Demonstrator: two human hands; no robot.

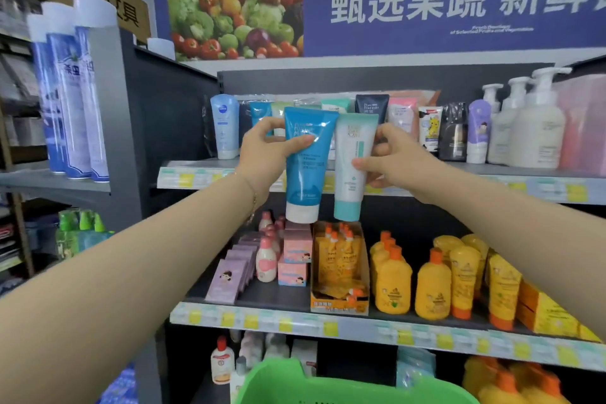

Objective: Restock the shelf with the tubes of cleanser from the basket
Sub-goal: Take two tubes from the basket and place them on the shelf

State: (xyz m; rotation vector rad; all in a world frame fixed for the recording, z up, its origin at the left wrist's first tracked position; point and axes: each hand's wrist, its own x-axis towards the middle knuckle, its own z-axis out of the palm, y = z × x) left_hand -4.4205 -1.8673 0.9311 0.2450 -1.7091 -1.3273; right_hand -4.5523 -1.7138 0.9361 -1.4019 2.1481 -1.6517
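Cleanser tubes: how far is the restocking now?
Done: several tubes already stand on the top shelf. In hand: the left hand holds a blue tube, the right hand a white-and-teal tube, both in front of the shelf, not yet placed. Left: the green basket shows only its rim, so I cannot count.

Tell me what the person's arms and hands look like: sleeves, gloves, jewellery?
No sleeves show: both forearms are bare to the frame edge. The left hand and right hand wear no gloves. A thin chain bracelet hangs at the left wrist; nothing shows on the right wrist.
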